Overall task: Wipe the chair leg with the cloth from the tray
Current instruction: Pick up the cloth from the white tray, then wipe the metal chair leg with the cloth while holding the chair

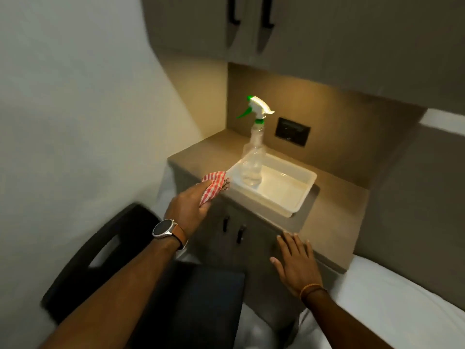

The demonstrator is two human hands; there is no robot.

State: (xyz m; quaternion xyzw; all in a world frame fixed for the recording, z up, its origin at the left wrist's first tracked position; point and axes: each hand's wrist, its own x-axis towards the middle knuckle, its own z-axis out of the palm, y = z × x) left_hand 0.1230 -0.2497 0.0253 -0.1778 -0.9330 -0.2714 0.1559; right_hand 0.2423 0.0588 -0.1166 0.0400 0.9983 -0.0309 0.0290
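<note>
My left hand (192, 201), with a watch on the wrist, is shut on a red-and-white checked cloth (214, 186), held just left of the white plastic tray (302, 195) on the cabinet top. My right hand (297, 264) hovers open with fingers spread over the cabinet's front edge. A black chair (105, 258) with a cut-out handle in its backrest and a dark seat stands below my left arm. Its legs are hidden from view.
A clear spray bottle (253, 157) with a green-and-white trigger stands inside the tray. The brown cabinet (334, 227) has two dark door handles in front. A wall socket (292, 131) sits behind it. White bedding (402, 306) lies at the right. A white wall is on the left.
</note>
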